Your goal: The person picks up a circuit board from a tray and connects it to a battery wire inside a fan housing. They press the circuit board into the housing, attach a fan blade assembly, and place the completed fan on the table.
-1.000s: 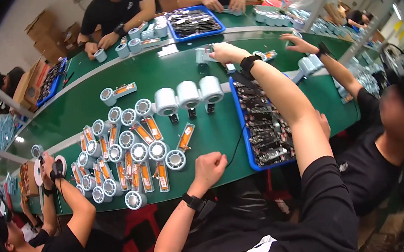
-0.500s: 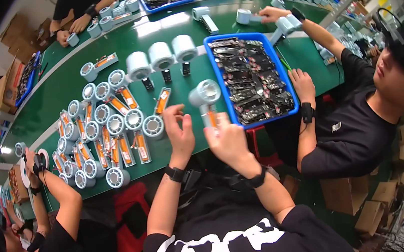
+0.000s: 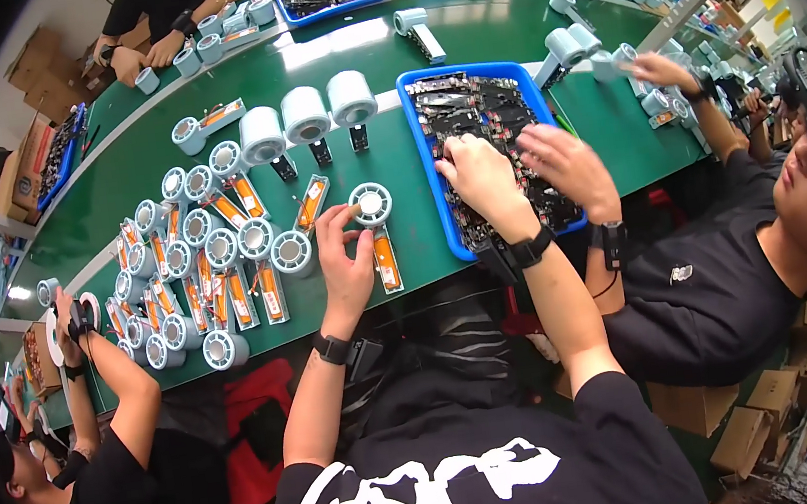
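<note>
Fan (image 3: 381,240): on the green worktop (image 3: 409,176), round head away from the person, handle with its orange strip pointing back toward the person
Long axis of the fan: near to far, leaning only slightly, the handle end a little to the right of the head
Left hand (image 3: 344,259): the nearer of the two hands, just left of the fan, fingertips at the left rim of its head and seemingly touching, thumb and fingers parted, not closed round it
Right hand (image 3: 486,181): well apart from the fan on its right side, over the blue tray (image 3: 467,71), fingers bent down to the dark strips (image 3: 467,108); whether they grip one, I cannot tell
Tray: right of the fan, long sides running away from the person, a band of worktop between the two
Co-worker's hand (image 3: 570,171): over the same tray, just right of the right hand, blurred
White heads (image 3: 306,118): three in a row, beyond the fan and to its left
Other fans (image 3: 222,247): crowded together left of the left hand, many with orange strips showing
</note>
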The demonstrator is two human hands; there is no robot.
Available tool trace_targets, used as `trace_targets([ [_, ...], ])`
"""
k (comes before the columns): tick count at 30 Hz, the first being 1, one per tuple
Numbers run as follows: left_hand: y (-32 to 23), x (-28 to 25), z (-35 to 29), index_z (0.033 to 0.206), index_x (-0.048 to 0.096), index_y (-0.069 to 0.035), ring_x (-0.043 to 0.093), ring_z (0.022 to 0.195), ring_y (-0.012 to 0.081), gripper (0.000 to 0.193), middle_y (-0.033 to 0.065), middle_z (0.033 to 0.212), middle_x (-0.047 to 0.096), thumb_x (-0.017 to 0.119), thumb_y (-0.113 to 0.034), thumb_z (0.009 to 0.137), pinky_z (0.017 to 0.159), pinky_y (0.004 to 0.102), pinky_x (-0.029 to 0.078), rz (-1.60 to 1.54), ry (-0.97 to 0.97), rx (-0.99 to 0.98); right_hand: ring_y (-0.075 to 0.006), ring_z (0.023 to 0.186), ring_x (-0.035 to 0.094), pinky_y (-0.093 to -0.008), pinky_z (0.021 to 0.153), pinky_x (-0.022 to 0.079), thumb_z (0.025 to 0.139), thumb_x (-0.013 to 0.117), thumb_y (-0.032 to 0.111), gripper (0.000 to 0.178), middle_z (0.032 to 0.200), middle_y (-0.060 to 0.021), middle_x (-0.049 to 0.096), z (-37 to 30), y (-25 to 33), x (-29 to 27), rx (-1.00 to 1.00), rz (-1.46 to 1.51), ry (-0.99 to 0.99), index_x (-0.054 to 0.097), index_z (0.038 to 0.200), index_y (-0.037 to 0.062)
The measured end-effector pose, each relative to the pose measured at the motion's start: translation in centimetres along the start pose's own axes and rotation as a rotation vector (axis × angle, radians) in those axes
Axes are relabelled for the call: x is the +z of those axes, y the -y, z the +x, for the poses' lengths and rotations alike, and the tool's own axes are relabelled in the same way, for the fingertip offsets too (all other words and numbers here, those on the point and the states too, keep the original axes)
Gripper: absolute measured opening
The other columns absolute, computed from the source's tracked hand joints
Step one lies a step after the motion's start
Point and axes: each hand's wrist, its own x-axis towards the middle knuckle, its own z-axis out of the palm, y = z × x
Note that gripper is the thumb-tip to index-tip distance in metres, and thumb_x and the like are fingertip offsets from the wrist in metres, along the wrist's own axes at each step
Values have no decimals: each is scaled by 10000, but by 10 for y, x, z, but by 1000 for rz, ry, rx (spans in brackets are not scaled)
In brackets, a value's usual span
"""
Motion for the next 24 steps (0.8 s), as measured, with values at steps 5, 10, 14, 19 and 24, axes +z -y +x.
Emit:
trace_targets([
  [5,-2,-4,-4,1224,596,3,596,1092,195,332,132,1300,499,581,32,894,882,316,531,37,-17,20,-359,870,655,-466,774,532,935,644,192,182,921,-165,669,0,-9,0,24,61,-38,680,913,15],
  [10,-6,-12,-11,1164,624,1,611,1049,264,320,154,1214,556,611,38,847,886,360,520,188,-82,151,-324,810,673,-426,700,541,937,653,144,109,894,-132,668,-5,-5,-30,-41,74,-441,677,920,39],
  [14,-44,-13,-13,1157,635,-5,597,1056,354,381,178,1148,587,674,50,781,886,407,518,306,-50,369,-308,730,664,-388,637,523,953,637,76,68,866,-133,669,-39,37,-58,-131,290,-613,664,922,22],
  [19,-94,-3,-24,1271,592,-7,624,1004,352,527,171,1089,626,742,33,767,850,411,530,246,35,316,-285,693,666,-349,584,522,934,657,50,42,847,-138,674,-83,103,-28,-80,587,-384,665,933,8],
  [24,-66,-22,-46,1378,535,-9,638,876,330,636,155,1031,639,751,30,781,786,360,541,248,95,239,-233,724,686,-321,665,530,911,666,33,60,838,-141,696,-98,121,-15,35,925,-117,675,936,-21],
])
